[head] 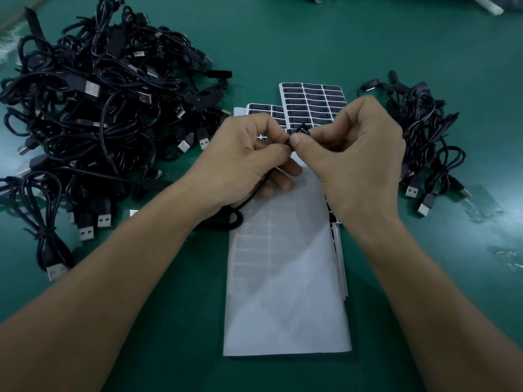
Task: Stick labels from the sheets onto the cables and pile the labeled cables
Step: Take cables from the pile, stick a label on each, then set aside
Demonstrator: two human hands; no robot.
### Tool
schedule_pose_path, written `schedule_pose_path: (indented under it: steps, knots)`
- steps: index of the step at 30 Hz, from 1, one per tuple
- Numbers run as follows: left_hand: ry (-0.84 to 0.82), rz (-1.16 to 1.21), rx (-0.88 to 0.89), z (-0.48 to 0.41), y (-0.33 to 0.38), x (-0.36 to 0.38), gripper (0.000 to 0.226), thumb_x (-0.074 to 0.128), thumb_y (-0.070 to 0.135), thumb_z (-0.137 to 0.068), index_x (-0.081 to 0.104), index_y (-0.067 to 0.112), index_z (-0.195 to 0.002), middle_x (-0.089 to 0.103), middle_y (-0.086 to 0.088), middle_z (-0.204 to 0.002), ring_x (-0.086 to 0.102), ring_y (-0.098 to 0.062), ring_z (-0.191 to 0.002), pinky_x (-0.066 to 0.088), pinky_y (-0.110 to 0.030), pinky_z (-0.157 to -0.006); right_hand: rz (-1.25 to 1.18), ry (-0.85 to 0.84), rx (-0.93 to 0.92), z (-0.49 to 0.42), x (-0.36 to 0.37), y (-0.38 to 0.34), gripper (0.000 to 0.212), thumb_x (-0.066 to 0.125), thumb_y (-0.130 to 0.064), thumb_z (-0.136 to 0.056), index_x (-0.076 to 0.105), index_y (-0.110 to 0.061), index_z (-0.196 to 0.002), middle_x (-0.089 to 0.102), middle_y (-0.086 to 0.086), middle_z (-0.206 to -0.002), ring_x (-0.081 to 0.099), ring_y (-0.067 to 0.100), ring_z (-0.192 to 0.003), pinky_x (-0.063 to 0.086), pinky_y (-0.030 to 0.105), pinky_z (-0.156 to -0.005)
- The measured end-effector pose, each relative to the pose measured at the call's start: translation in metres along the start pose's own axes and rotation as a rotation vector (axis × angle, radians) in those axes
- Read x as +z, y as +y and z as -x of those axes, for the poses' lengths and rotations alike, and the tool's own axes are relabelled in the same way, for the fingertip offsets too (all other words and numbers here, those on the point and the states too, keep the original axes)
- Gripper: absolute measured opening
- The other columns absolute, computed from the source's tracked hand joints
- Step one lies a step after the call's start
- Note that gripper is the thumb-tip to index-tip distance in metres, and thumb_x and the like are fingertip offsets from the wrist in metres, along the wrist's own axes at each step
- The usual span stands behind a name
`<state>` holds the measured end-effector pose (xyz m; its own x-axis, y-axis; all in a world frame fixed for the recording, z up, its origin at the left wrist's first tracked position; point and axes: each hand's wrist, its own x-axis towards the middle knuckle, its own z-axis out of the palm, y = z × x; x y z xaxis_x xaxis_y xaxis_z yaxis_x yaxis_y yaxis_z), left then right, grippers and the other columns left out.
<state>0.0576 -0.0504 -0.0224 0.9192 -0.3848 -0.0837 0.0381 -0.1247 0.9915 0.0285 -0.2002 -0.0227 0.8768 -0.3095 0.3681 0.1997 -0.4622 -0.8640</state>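
My left hand and my right hand meet above the middle of the green table, fingertips pinched together on one thin black cable. Its cord loops down under my left palm onto the white sheets. A small black label seems to sit between the thumbs; it is mostly hidden. Behind the hands lie sheets of black labels. A big heap of black USB cables fills the left side. A smaller pile of cables lies at the right.
A long white backing sheet with peeled label spots lies between my forearms, on a stack of more sheets. Scraps of clear plastic lie at the right on the green table. More items show at the far edge.
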Motion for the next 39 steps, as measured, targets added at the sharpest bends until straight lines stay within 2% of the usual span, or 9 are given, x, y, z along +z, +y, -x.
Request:
schedule_pose_path:
  steps: [6, 10, 14, 18, 23, 29, 34, 36, 39]
  knots:
    - [-0.01, 0.009, -0.007, 0.001, 0.002, 0.0, 0.012, 0.059, 0.007, -0.099, 0.06, 0.009, -0.087, 0.075, -0.006, -0.071, 0.068, -0.015, -0.054, 0.048, -0.021, -0.044, 0.008, 0.024, -0.068, 0.001, 0.0, -0.001, 0.041, 0.084, -0.014, -0.075, 0.045, -0.026, -0.072, 0.067, -0.004, -0.071, 0.064, 0.009, -0.063, 0.053, 0.021, -0.059]
    - [-0.018, 0.024, -0.02, 0.001, 0.004, 0.0, 0.012, 0.059, 0.008, -0.099, 0.059, 0.009, -0.087, 0.075, -0.004, -0.071, 0.069, -0.015, -0.055, 0.048, -0.021, -0.045, 0.055, 0.04, -0.125, 0.004, 0.0, -0.003, 0.033, 0.084, -0.017, -0.076, 0.052, -0.019, -0.083, 0.064, -0.009, -0.074, 0.061, 0.003, -0.065, 0.046, 0.013, -0.061]
    - [-0.022, 0.028, -0.022, 0.001, 0.004, 0.0, 0.013, 0.057, 0.008, -0.099, 0.059, 0.01, -0.087, 0.074, -0.003, -0.071, 0.068, -0.014, -0.053, 0.047, -0.022, -0.044, 0.094, 0.055, -0.16, 0.006, 0.001, -0.004, 0.037, 0.083, -0.02, -0.076, 0.049, -0.023, -0.09, 0.061, -0.012, -0.076, 0.061, 0.003, -0.071, 0.045, 0.012, -0.067]
    - [-0.024, 0.013, -0.014, 0.001, 0.004, -0.001, 0.01, 0.058, 0.007, -0.099, 0.061, 0.007, -0.089, 0.075, -0.005, -0.072, 0.068, -0.015, -0.053, 0.048, -0.021, -0.045, 0.187, 0.087, -0.125, 0.0, -0.004, 0.001, 0.047, 0.087, -0.038, -0.069, 0.049, -0.03, -0.096, 0.055, 0.0, -0.092, 0.051, 0.007, -0.075, 0.041, 0.014, -0.069]
    - [-0.009, 0.013, -0.016, 0.001, 0.004, -0.001, 0.009, 0.058, 0.007, -0.099, 0.061, 0.008, -0.091, 0.075, -0.004, -0.073, 0.067, -0.014, -0.053, 0.05, -0.021, -0.045, 0.024, -0.045, 0.008, -0.003, -0.002, 0.007, 0.029, 0.084, -0.033, -0.077, 0.066, -0.029, -0.099, 0.066, -0.012, -0.083, 0.062, 0.001, -0.074, 0.048, 0.014, -0.07]
    - [0.02, -0.014, -0.011, 0.001, 0.004, -0.001, 0.01, 0.059, 0.005, -0.097, 0.063, 0.01, -0.089, 0.074, -0.004, -0.071, 0.067, -0.015, -0.052, 0.05, -0.021, -0.045, -0.129, -0.143, 0.016, -0.006, -0.001, 0.008, 0.009, 0.075, -0.019, -0.087, 0.071, -0.026, -0.084, 0.072, -0.013, -0.074, 0.066, 0.005, -0.071, 0.051, 0.021, -0.07]
    - [0.087, -0.231, 0.168, 0.003, 0.001, -0.001, 0.02, 0.073, 0.026, -0.091, 0.064, 0.016, -0.076, 0.072, -0.001, -0.067, 0.068, -0.012, -0.055, 0.053, -0.024, -0.046, -0.122, -0.173, 0.006, -0.005, -0.002, 0.004, 0.019, 0.065, -0.02, -0.096, 0.071, -0.018, -0.078, 0.069, -0.01, -0.068, 0.062, 0.006, -0.066, 0.054, 0.027, -0.068]
    - [0.122, -0.293, 0.243, 0.004, 0.003, -0.001, 0.021, 0.074, 0.026, -0.091, 0.066, 0.019, -0.073, 0.072, -0.001, -0.068, 0.066, -0.014, -0.057, 0.053, -0.025, -0.047, -0.167, -0.152, 0.023, -0.004, -0.003, 0.002, 0.026, 0.059, -0.021, -0.1, 0.072, -0.014, -0.078, 0.07, -0.007, -0.067, 0.06, 0.003, -0.062, 0.051, 0.02, -0.062]
    - [0.21, -0.283, 0.361, 0.005, 0.011, -0.005, 0.017, 0.071, 0.021, -0.093, 0.067, 0.023, -0.077, 0.071, -0.002, -0.07, 0.063, -0.021, -0.058, 0.055, -0.034, -0.049, -0.231, -0.152, 0.072, -0.002, -0.002, -0.004, 0.033, 0.051, -0.031, -0.103, 0.075, -0.009, -0.094, 0.072, -0.005, -0.076, 0.06, -0.001, -0.065, 0.044, 0.013, -0.06]
